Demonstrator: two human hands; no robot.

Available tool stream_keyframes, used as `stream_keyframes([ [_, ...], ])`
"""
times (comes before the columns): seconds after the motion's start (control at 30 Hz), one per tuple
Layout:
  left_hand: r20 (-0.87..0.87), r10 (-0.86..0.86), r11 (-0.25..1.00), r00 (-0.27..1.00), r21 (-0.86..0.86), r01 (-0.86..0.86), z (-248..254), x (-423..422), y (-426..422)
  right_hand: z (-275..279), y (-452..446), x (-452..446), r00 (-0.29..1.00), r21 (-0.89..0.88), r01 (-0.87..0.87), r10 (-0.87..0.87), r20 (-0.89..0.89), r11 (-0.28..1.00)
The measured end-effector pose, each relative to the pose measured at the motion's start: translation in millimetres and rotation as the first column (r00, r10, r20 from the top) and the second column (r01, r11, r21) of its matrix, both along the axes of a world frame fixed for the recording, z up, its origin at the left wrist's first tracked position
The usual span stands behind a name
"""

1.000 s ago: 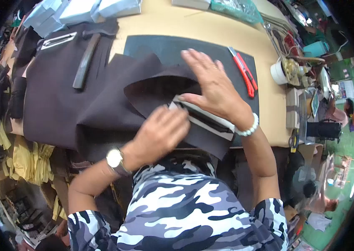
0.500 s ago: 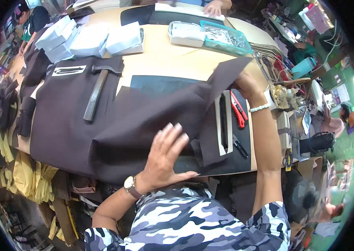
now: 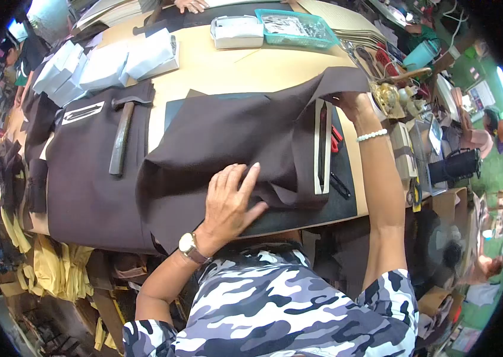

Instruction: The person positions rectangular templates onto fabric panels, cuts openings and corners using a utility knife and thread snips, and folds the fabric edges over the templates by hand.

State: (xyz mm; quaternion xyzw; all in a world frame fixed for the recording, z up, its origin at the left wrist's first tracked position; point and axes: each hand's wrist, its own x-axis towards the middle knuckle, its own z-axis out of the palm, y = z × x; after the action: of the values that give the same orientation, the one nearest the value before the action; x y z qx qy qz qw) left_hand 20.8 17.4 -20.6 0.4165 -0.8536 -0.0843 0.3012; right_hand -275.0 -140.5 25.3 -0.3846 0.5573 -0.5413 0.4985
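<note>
A dark brown fabric piece point(image 3: 222, 128) lies bunched and partly raised over a black mat point(image 3: 290, 221). Near its right end is a slot inside a pale rectangular border point(image 3: 322, 154). My right hand point(image 3: 355, 107) is closed on the fabric's far right edge, lifting it; some fingertips are hidden behind the cloth. My left hand point(image 3: 230, 199) rests on the near part with fingers stretched out. Just right of the border show a red box cutter point(image 3: 336, 140), partly covered, and a black pen point(image 3: 340, 185). To the left, a hammer point(image 3: 122, 140) lies on more brown fabric point(image 3: 88, 184) with a similar pale-bordered slot point(image 3: 83, 112).
White paper-wrapped bundles point(image 3: 104, 64), an open white box point(image 3: 237, 32) and a teal basket point(image 3: 299, 28) of small metallic pieces stand along the back. Another person's hand point(image 3: 191, 5) is at the far edge. Tools and jars point(image 3: 389, 98) crowd the right side.
The fabric's right end has swung down and flattened, covering more of the red cutter. My left hand has come down onto the cloth. My right hand keeps its hold. The view has shifted slightly.
</note>
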Motion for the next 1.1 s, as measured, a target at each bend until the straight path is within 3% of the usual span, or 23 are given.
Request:
stream_keyframes([
  [0.1, -0.059, -0.143, 0.989, 0.988, -0.044, 0.140, 11, -21, 10, 0, -2, -2, 0.996, 0.034, 0.057, -0.055, -0.063, 0.998],
  [0.17, 0.037, -0.173, 0.979, 0.984, -0.101, 0.176, 3, -37, 6, -3, -3, -5, 0.996, 0.027, 0.063, -0.062, -0.067, 0.998],
  [0.23, -0.150, -0.265, 0.964, 0.952, -0.028, 0.264, -1, -43, -4, -2, -4, -10, 0.997, 0.049, 0.048, -0.045, -0.066, 0.998],
  [0.37, -0.526, -0.306, 0.804, 0.793, 0.302, 0.512, 33, -8, -22, -13, -6, -49, 0.998, -0.021, 0.033, -0.032, 0.048, 0.999],
  [0.4, -0.618, -0.084, 0.736, 0.782, 0.490, 0.467, 52, 8, -20, -11, -1, -58, 0.995, -0.035, -0.003, 0.006, 0.095, 0.999],
  [0.43, -0.793, 0.067, 0.688, 0.606, 0.476, 0.548, 58, 22, -22, -9, 1, -61, 0.989, -0.052, -0.039, 0.046, 0.141, 0.998],
  [0.47, -0.855, 0.157, 0.715, 0.494, 0.443, 0.541, 59, 37, -32, -7, -1, -58, 0.999, -0.017, 0.009, -0.008, 0.047, 1.000],
  [0.53, -0.934, 0.277, 0.787, 0.228, 0.356, 0.503, 60, 67, -53, -5, -2, -56, 0.992, -0.051, -0.083, 0.088, 0.095, 0.995],
  [0.57, -0.941, 0.336, 0.699, -0.037, 0.222, 0.680, 61, 81, -72, -3, -1, -55, 0.984, -0.070, -0.129, 0.136, 0.117, 0.989],
  [0.6, -0.958, 0.266, 0.508, -0.110, 0.043, 0.860, 59, 100, -106, 8, 2, -38, 0.988, -0.070, -0.088, 0.096, 0.119, 0.994],
  [0.63, -0.970, 0.140, 0.469, -0.201, -0.114, 0.876, 73, 94, -120, 9, -5, -31, 0.985, -0.056, -0.095, 0.101, 0.136, 0.994],
  [0.7, -0.857, 0.328, 0.417, -0.397, -0.246, 0.875, 68, 99, -157, 10, -20, -20, 0.978, -0.025, -0.112, 0.114, 0.173, 0.993],
  [0.73, -0.789, 0.506, 0.600, -0.348, 0.033, 0.799, 71, 91, -157, 18, -20, -9, 0.979, -0.034, -0.103, 0.107, 0.173, 0.994],
  [0.77, -0.668, 0.659, 0.679, -0.346, 0.331, 0.655, 71, 77, -156, 22, -24, -3, 0.984, 0.009, -0.085, 0.082, 0.161, 0.996],
  [0.8, -0.725, 0.655, 0.710, -0.214, 0.495, 0.500, 68, 61, -149, 26, -27, 2, 0.987, 0.051, -0.067, 0.059, 0.147, 0.996],
  [0.83, -0.806, 0.580, 0.756, -0.116, 0.480, 0.446, 52, 59, -150, 28, -30, 5, 0.990, 0.092, -0.047, 0.034, 0.133, 0.995],
  [0.97, -0.799, 0.572, 0.632, 0.186, 0.574, 0.521, 27, 77, -170, 22, -58, 1, 0.979, 0.141, -0.058, 0.028, 0.203, 0.988],
  [1.07, -0.738, 0.578, 0.573, 0.350, 0.672, 0.469, 53, 114, -222, 0, -111, -15, 0.946, 0.185, -0.119, 0.055, 0.318, 0.975],
  [1.1, -0.713, 0.566, 0.556, 0.414, 0.700, 0.447, 71, 126, -243, 22, -102, 2, 0.991, 0.236, 0.086, -0.108, 0.079, 0.968],
])
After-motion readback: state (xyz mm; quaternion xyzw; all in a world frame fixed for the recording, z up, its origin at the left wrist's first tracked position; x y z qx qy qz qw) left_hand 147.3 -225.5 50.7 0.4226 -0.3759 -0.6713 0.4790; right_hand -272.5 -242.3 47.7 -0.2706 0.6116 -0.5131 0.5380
